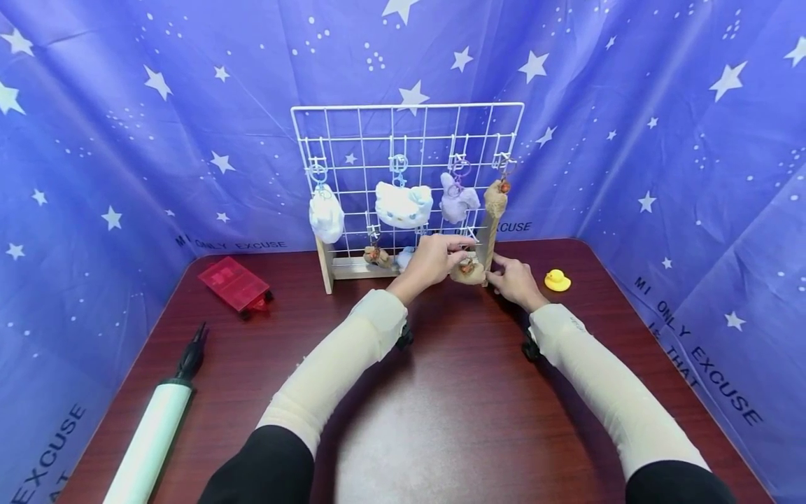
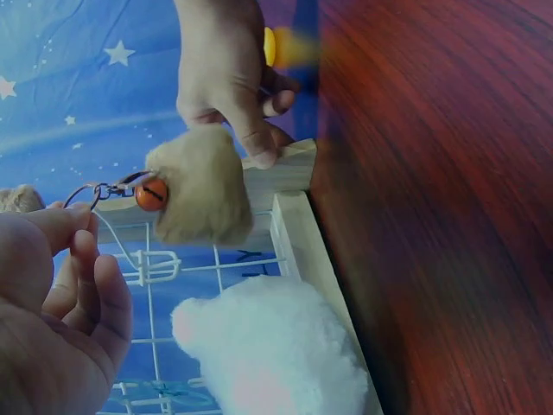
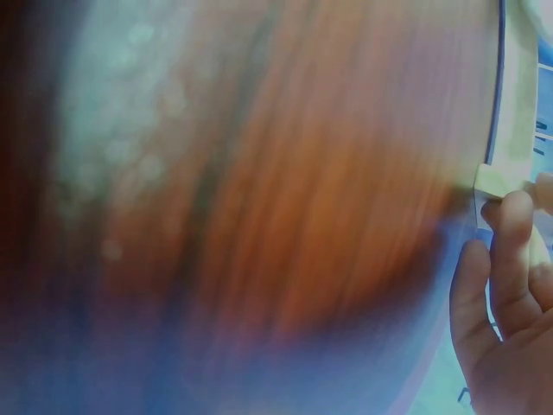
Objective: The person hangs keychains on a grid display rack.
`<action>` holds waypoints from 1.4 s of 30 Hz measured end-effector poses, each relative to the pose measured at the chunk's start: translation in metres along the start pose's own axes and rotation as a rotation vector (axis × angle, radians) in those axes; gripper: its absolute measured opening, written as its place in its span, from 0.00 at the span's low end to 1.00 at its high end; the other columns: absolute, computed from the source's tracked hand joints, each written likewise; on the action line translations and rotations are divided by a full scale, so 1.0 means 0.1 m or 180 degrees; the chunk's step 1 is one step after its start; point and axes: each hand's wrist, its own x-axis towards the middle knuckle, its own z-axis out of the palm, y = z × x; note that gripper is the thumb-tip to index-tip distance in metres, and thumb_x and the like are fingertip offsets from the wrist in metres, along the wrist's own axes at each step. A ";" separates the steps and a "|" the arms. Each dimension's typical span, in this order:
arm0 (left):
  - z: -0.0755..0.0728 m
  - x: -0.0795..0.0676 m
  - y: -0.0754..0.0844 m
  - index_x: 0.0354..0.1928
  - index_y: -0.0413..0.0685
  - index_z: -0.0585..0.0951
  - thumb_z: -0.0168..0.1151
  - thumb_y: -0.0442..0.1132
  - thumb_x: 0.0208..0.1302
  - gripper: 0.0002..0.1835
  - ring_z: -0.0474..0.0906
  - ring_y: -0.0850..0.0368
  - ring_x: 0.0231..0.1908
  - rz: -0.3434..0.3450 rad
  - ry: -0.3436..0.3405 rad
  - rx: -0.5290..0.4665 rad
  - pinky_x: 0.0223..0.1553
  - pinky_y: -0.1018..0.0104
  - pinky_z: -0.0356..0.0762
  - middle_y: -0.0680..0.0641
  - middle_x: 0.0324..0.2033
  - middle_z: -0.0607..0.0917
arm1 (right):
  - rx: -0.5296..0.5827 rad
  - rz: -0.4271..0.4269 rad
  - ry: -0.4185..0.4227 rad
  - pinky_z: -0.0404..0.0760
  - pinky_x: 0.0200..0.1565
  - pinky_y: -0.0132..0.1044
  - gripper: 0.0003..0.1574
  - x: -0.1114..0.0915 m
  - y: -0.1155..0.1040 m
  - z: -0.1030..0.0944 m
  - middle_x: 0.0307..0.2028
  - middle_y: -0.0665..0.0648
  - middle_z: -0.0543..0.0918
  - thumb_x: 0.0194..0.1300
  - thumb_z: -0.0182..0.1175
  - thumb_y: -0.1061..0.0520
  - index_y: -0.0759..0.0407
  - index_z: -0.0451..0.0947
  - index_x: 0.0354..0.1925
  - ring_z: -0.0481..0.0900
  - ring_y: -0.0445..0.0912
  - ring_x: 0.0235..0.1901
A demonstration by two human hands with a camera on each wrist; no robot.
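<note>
A white wire grid rack (image 1: 408,106) on a wooden stand (image 1: 487,238) holds several plush keychains. My left hand (image 1: 433,257) pinches the metal ring (image 2: 79,192) of a brown plush keychain (image 2: 203,186) with an orange bell (image 2: 151,194). The ring is close to a white hook (image 2: 157,266) on the grid; whether they touch I cannot tell. My right hand (image 1: 518,281) grips the stand's right foot, thumb against the wood in the left wrist view. Above hang a white plush (image 1: 326,213), a white cat plush (image 1: 403,205), a purple plush (image 1: 457,199) and another brown plush (image 1: 495,199).
A red translucent plastic case (image 1: 234,283) lies at the table's back left. Nearer, a white hand pump (image 1: 151,434) with a black nozzle lies along the left side. Right of the rack sits a yellow rubber duck (image 1: 557,281). A blue star-patterned curtain (image 1: 252,84) surrounds the table.
</note>
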 end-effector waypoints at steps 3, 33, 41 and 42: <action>0.02 0.05 0.01 0.59 0.61 0.85 0.63 0.43 0.72 0.16 0.66 0.64 0.20 -0.0032 -0.0001 -0.0002 0.25 0.75 0.66 0.53 0.48 0.91 | -0.0026 0.0017 0.0007 0.83 0.43 0.44 0.38 0.00 0.00 0.00 0.26 0.55 0.90 0.70 0.62 0.51 0.57 0.66 0.74 0.82 0.38 0.18; 0.22 0.23 0.01 0.59 0.58 0.86 0.65 0.38 0.70 0.17 0.78 0.65 0.27 -0.0380 0.0084 -0.0097 0.28 0.77 0.70 0.53 0.39 0.93 | -0.0033 0.0009 0.0083 0.84 0.45 0.48 0.38 -0.02 0.01 0.03 0.24 0.53 0.90 0.69 0.63 0.51 0.56 0.68 0.73 0.82 0.38 0.18; 0.18 0.18 -0.01 0.64 0.59 0.81 0.65 0.39 0.70 0.22 0.85 0.59 0.48 -0.0468 0.0069 -0.0126 0.48 0.67 0.80 0.53 0.46 0.92 | -0.0022 -0.0013 0.0100 0.83 0.50 0.50 0.39 -0.02 0.01 0.01 0.24 0.54 0.89 0.68 0.65 0.50 0.56 0.69 0.73 0.82 0.38 0.17; 0.18 0.17 -0.01 0.65 0.60 0.81 0.65 0.39 0.70 0.22 0.85 0.59 0.49 -0.0474 0.0068 -0.0120 0.50 0.67 0.80 0.53 0.45 0.92 | -0.0024 -0.0009 0.0095 0.83 0.50 0.51 0.39 -0.02 0.01 0.00 0.24 0.54 0.90 0.68 0.65 0.50 0.56 0.69 0.73 0.82 0.38 0.17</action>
